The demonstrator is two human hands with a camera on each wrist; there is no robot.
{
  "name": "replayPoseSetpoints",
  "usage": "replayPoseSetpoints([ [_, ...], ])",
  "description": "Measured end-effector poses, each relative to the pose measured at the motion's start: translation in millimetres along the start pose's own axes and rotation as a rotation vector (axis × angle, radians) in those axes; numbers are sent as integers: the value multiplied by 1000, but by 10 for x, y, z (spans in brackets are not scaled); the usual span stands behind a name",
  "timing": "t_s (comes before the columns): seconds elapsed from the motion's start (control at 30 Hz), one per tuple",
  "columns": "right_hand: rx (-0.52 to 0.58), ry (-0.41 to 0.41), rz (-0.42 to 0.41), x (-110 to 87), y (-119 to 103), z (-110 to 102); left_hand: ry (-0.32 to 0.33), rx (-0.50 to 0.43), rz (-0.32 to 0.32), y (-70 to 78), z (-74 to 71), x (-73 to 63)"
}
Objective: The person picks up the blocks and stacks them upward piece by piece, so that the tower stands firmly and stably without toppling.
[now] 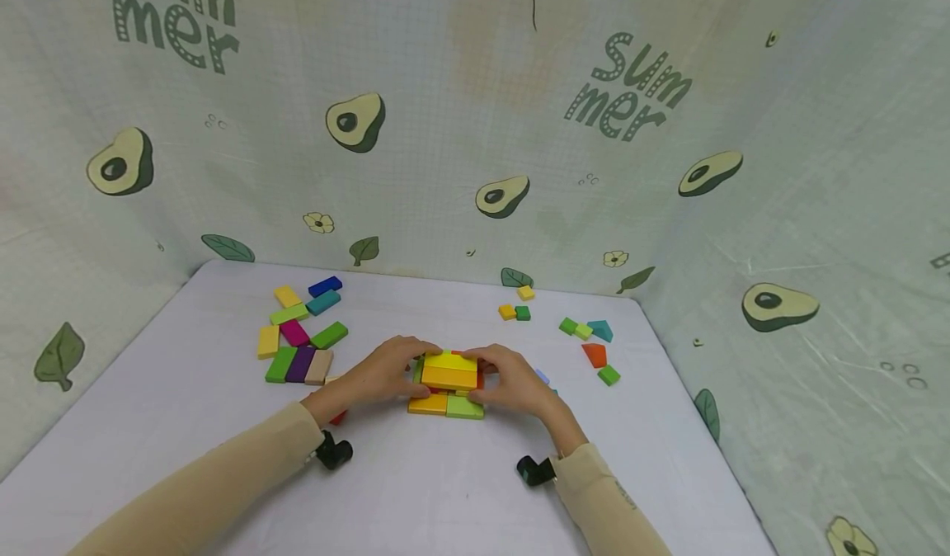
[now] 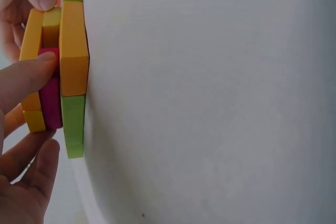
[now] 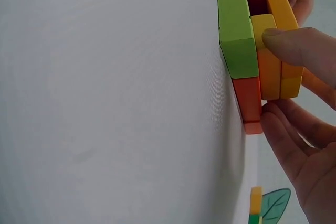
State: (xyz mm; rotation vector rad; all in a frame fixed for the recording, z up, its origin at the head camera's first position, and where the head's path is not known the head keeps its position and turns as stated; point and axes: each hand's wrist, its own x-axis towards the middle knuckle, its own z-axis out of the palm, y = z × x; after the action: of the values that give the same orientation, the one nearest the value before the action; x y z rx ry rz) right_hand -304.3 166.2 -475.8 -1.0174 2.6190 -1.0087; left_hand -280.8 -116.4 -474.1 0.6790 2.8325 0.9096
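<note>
Block stack (image 1: 449, 377): on the white table (image 1: 460, 490), between the two hands.
Left hand (image 1: 387, 372): pinches the stack's left end, thumb on the magenta block (image 2: 51, 103).
Right hand (image 1: 514, 381): pinches the right end, thumb on the yellow block (image 3: 269, 72).
Stack base, near side: orange block (image 1: 428, 406) touching light green block (image 1: 465, 408).
Loose pieces: purple block (image 1: 300, 365) left, red-orange block (image 1: 594, 355) right.

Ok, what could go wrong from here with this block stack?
The left hand touches the magenta block in the block stack, so letting go might drag it out of line. The right hand touches the stack's middle-layer yellow block, which could shift likewise. Drawing back the left arm may knock the red block lying beside its wrist.
</note>
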Motion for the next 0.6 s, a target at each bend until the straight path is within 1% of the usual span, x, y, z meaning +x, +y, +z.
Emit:
replayPoseSetpoints([
  [0.27, 32, 22, -8, -17, 12, 9, 5, 9, 1, 22, -2, -7],
  [0.47, 49, 44, 6, -23, 10, 21, 4, 9, -4, 7, 11, 3],
  [0.6, 61, 46, 14, -34, -14, 20, -9, 16, -2, -16, 17, 9],
])
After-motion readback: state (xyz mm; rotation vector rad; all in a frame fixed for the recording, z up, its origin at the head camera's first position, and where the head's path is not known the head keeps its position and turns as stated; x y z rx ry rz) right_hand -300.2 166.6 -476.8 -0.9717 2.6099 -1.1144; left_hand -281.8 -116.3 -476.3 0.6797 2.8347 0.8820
